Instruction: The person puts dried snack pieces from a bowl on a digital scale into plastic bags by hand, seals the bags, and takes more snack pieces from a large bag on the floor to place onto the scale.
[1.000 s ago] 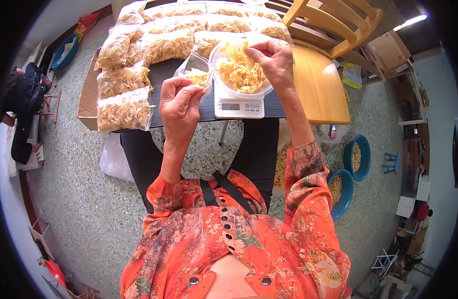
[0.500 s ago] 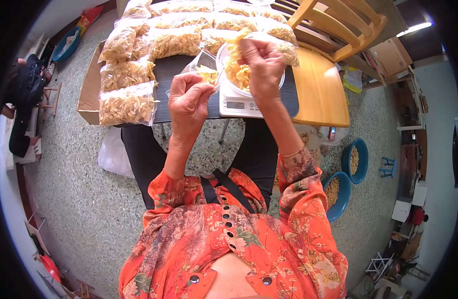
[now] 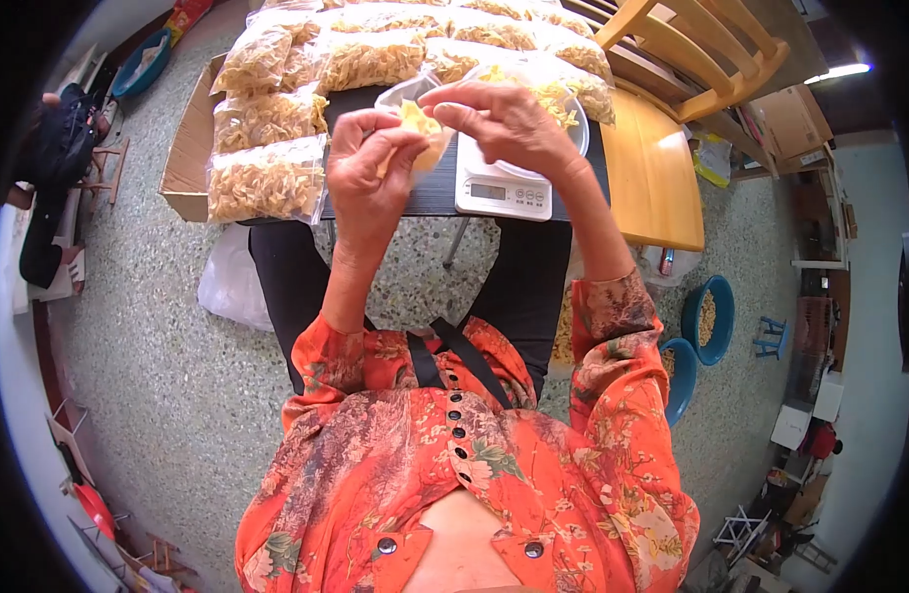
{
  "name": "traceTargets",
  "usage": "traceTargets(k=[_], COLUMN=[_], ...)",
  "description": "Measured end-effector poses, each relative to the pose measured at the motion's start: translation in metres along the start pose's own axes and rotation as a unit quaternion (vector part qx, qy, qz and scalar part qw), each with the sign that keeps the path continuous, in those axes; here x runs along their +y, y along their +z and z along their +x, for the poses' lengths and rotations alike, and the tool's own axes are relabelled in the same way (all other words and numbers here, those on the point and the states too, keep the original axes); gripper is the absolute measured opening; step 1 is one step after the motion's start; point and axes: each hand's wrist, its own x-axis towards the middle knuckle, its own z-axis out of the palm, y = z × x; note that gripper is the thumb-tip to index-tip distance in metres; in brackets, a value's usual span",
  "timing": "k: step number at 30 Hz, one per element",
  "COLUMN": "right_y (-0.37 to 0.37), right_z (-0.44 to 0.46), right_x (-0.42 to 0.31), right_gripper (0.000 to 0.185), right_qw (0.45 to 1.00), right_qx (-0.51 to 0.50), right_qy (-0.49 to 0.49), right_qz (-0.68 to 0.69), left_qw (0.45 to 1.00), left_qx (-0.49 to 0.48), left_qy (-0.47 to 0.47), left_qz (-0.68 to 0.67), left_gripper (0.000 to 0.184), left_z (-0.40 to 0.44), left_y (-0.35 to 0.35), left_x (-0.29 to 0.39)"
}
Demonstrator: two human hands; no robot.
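a cardboard box (image 3: 185,163) lies at the left edge of the dark worktop (image 3: 434,198), beside a column of clear bags packed with pale, curled pieces; the nearest filled bag (image 3: 266,181) lies lengthwise from left to right, near the edge. to its right, the left hand (image 3: 370,188) pinches a small clear bag (image 3: 400,94) between thumb and fingers. this bag is just beyond the left fingertips, its long axis seeming to run from near to far, though fingers hide much of it. yellowish pieces (image 3: 415,119) show between the hands. the right hand (image 3: 519,128) reaches in from the right, fingers bent at the small bag, thumb side toward the left hand; whether it grips a piece cannot be told. both hands are close to the bag. under and beyond the right wrist, a round bowl (image 3: 578,128) of similar pieces rests on a white scale (image 3: 504,198), right of the bag. the scale's display and button markings are too small to read. farther right is a wooden chair (image 3: 652,168); no brand is legible.
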Motion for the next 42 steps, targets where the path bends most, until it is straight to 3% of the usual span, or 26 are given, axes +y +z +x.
traceTargets(k=[2,5,8,10,12,14,19,22,24,25,28,29,30,33,39,42], right_y=[-0.006,-0.006,-0.012,-0.01,-0.008,-0.007,-0.004,0.001,0.0,-0.002,-0.021,-0.034,-0.046,-0.068,-0.065,-0.06], right_z=[-0.003,0.006,0.005,0.011,0.015,0.019,0.016,0.013,0.01,0.006,-0.002,-0.011,-0.017,-0.027,-0.048,-0.052], right_x=[0.004,0.02,-0.004,-0.005,-0.006,-0.004,-0.001,0.004,0.01,0.013,0.018,0.023,0.025,0.06,0.078,0.069], right_gripper=[0.029,0.024,0.018,0.014,0.011,0.012,0.01,0.01,0.011,0.012,0.02,0.018,0.016,0.016,0.015,0.014], right_qw=[0.999,0.97,0.96,0.952,0.945,0.939,0.945,0.947,0.955,0.965,0.963,0.962,0.962,0.943,0.943,0.958], right_qx=[-0.001,0.062,0.143,0.152,0.105,0.142,0.154,0.138,0.086,0.093,0.171,0.215,0.257,0.329,0.251,0.192], right_qy=[-0.016,-0.18,-0.217,-0.257,-0.261,-0.294,-0.272,-0.259,-0.229,-0.219,-0.183,-0.123,-0.05,0.002,-0.016,-0.026], right_qz=[0.036,-0.154,-0.104,-0.072,-0.167,-0.111,-0.099,-0.131,-0.169,-0.11,0.098,0.115,0.077,-0.049,-0.218,-0.213], left_qw=[1.0,0.999,0.996,0.99,0.987,0.981,0.977,0.983,0.984,0.981,0.991,0.99,0.99,0.992,0.996,0.994], left_qx=[-0.004,-0.024,-0.063,-0.135,-0.159,-0.189,-0.203,-0.161,-0.172,-0.174,-0.127,-0.132,-0.132,-0.12,-0.089,-0.103], left_qy=[-0.021,0.021,0.064,-0.034,-0.022,0.02,0.044,0.08,-0.043,-0.089,-0.042,-0.042,-0.043,-0.041,0.006,0.004], left_qz=[-0.015,-0.008,-0.012,0.015,0.012,0.045,0.043,0.031,0.023,0.018,-0.011,-0.007,-0.01,-0.001,0.016,0.025], left_gripper=[0.013,0.011,0.01,0.012,0.013,0.014,0.01,0.005,0.005,0.006,0.007,0.008,0.008,0.008,0.009,0.01], left_z=[0.007,0.024,0.04,0.05,0.057,0.062,0.065,0.055,0.045,0.04,0.034,0.033,0.034,0.038,0.039,0.035], left_y=[-0.009,-0.019,-0.03,-0.045,-0.053,-0.056,-0.056,-0.047,-0.039,-0.038,-0.031,-0.029,-0.027,-0.027,-0.027,-0.028], left_x=[0.0,0.005,0.008,0.017,0.016,0.013,0.022,0.018,0.015,0.017,0.019,0.021,0.021,0.02,0.023,0.022])
